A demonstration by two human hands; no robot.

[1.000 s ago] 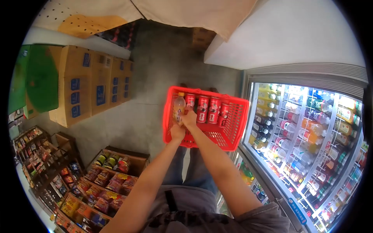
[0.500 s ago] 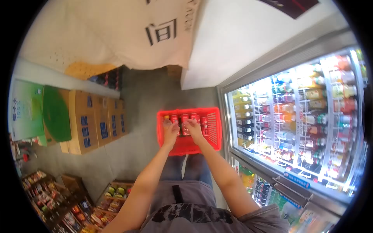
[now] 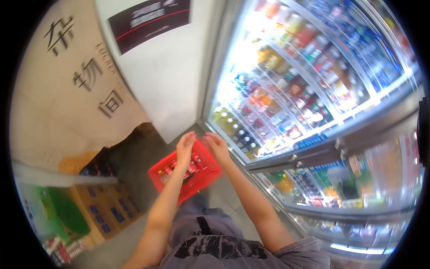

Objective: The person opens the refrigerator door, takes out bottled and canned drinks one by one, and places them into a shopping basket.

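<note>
A red plastic shopping basket (image 3: 211, 178) is below my hands in the head view, with several red cans (image 3: 193, 167) and a bottle with a yellow cap (image 3: 162, 174) inside. My left hand (image 3: 185, 145) is above the basket's far side, its fingers stretched out and nothing visible in them. Level with it, my right hand (image 3: 217, 146) hovers by the basket's far right corner, fingers apart and holding nothing visible. A gap separates the two hands. My left forearm covers part of the basket's contents.
A lit drinks fridge (image 3: 286, 85) with rows of bottles fills the right side, above a lower glass-fronted cooler (image 3: 322, 179). Cardboard boxes (image 3: 96, 210) and a green package (image 3: 62, 210) stand at left. A cloth curtain (image 3: 49, 103) hangs beside a white wall (image 3: 165, 76).
My view has swung right toward the fridge, so the basket appears tilted and further left. Both hands have moved from over the cans to the basket's far side and right corner.
</note>
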